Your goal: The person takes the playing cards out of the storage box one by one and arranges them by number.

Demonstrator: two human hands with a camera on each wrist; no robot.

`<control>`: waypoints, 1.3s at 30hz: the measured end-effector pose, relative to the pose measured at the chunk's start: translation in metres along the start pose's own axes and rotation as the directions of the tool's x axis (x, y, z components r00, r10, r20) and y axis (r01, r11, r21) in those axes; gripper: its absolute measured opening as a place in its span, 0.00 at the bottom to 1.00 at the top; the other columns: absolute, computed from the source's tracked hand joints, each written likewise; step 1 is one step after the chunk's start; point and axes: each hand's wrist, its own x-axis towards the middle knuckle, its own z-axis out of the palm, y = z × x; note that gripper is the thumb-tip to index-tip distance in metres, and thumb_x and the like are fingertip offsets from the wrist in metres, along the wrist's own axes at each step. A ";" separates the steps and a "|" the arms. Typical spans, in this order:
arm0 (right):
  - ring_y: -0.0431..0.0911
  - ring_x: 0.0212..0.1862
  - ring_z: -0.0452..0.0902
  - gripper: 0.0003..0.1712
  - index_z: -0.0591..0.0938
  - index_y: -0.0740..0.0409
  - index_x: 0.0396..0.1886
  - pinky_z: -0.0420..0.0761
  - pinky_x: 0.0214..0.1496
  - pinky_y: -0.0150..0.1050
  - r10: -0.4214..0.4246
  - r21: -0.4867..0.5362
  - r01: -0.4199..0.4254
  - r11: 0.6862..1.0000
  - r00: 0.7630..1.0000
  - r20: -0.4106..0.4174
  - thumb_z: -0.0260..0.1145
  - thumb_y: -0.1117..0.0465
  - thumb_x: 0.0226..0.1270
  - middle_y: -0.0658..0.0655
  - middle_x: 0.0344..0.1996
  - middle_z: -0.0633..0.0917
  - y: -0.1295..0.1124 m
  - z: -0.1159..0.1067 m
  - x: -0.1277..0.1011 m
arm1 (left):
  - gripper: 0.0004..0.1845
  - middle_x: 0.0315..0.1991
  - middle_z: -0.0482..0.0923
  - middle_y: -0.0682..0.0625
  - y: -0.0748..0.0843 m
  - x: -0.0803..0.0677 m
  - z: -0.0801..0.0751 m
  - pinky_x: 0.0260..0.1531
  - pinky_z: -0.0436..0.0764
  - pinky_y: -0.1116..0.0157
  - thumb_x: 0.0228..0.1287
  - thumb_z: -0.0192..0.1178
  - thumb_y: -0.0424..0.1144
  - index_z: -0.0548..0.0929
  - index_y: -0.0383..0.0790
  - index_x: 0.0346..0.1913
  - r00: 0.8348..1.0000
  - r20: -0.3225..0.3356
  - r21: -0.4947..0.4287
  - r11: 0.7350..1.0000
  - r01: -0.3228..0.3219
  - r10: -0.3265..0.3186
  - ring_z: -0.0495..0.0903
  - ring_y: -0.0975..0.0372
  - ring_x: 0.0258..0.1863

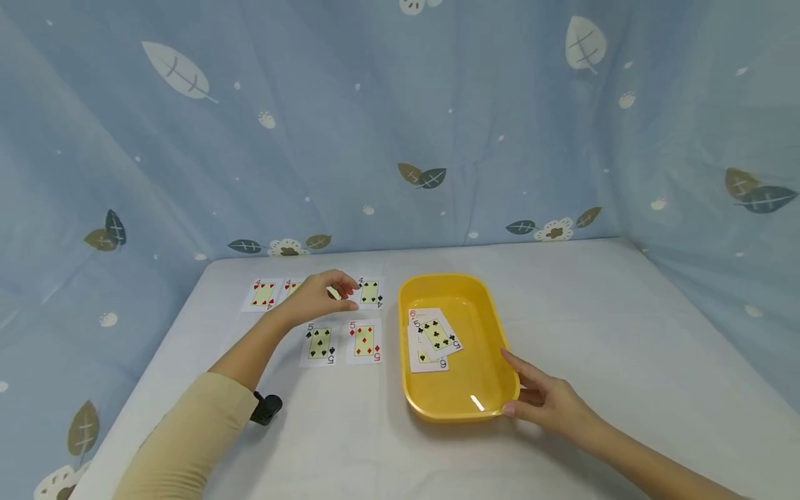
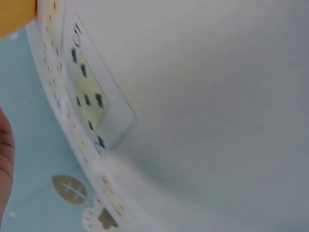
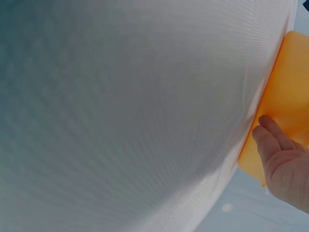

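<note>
My left hand (image 1: 321, 295) is above the back row of playing cards, fingers bent and thumb apart from them. Its fingertips are beside a black four (image 1: 371, 293), and no card shows between them. Left of it lie a four of hearts (image 1: 263, 294) and another red four (image 1: 292, 287); the hand partly covers a further card. In front are a five of spades (image 1: 320, 345) and a five of diamonds (image 1: 364, 342). My right hand (image 1: 553, 403) holds the near right corner of a yellow tray (image 1: 459, 410), which contains a black five (image 1: 439, 335) overlapping sixes.
A white cloth (image 1: 600, 312) covers the table. Behind it hangs a blue leaf-print curtain (image 1: 350, 139). A small black object (image 1: 267, 408) shows beside the left sleeve (image 1: 194, 430).
</note>
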 end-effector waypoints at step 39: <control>0.61 0.49 0.79 0.45 0.58 0.67 0.71 0.82 0.43 0.37 0.003 -0.029 -0.003 1.000 1.000 -0.016 0.69 0.60 0.58 0.80 0.61 0.65 0.000 0.002 0.000 | 0.30 0.47 0.78 0.39 0.084 0.050 0.085 0.45 0.79 0.68 0.51 0.72 0.37 0.75 0.31 0.57 0.991 0.089 -0.101 0.991 -0.091 0.100 0.78 0.59 0.42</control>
